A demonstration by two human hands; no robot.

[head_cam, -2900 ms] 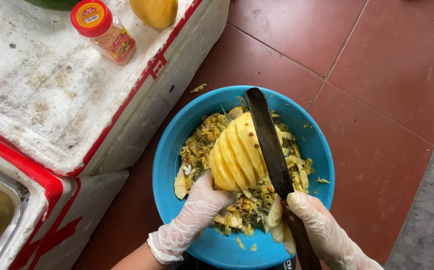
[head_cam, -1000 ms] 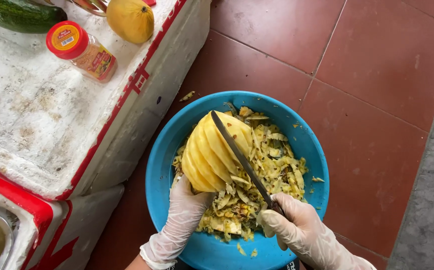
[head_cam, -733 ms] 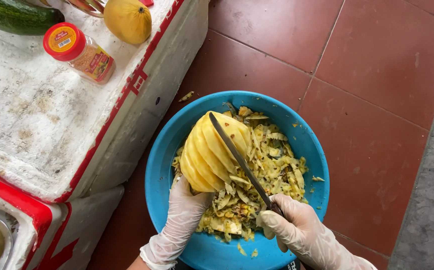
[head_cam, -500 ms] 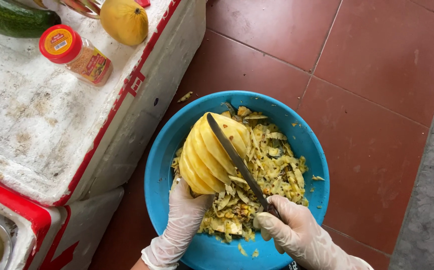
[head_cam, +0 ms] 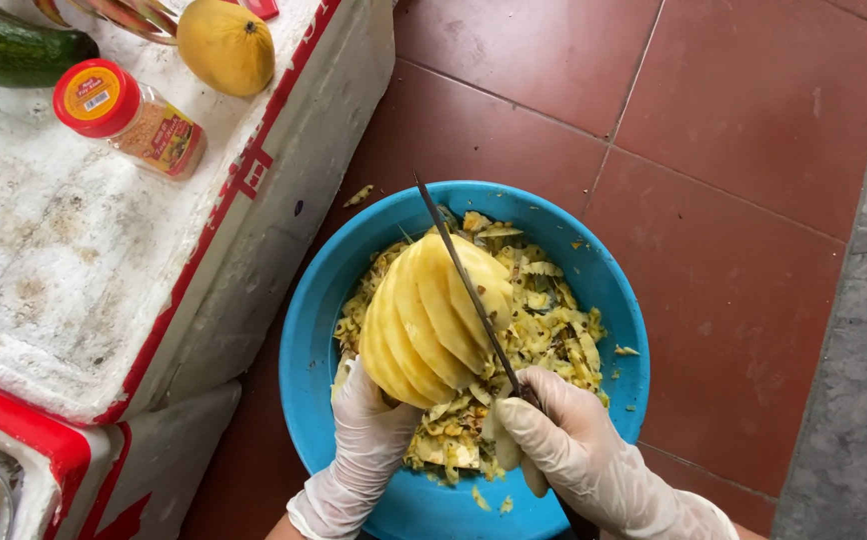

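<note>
The left hand (head_cam: 369,440), in a thin translucent glove, is closed around the lower end of a peeled yellow pineapple with spiral grooves cut into its flesh (head_cam: 429,320). It props the fruit tilted over the round blue plastic basin (head_cam: 304,340) on the red-tiled floor (head_cam: 734,150). Gripping from below leaves the grooved flank free for the blade, and whatever is cut off can drop straight into the basin.

The right hand (head_cam: 564,445), gloved the same way, is wrapped shut around the handle of a long, narrow dark-bladed knife (head_cam: 464,285). The blade lies edge-on along one of the grooves, its tip reaching past the top of the fruit and beyond the far rim of the basin; it seems angled this way to follow the spiral line. Beneath and beyond both hands, the basin holds a heap of yellow-green pineapple trimmings (head_cam: 544,330), which lie around the foot of the fruit.

Up and to the left of the left hand stands a worn white foam cooler box with red edging (head_cam: 74,260). On its lid, well apart from the basin, are a small red-capped seasoning jar lying on its side (head_cam: 129,115), a yellow mango (head_cam: 226,45) and a dark green cucumber (head_cam: 14,50).
</note>
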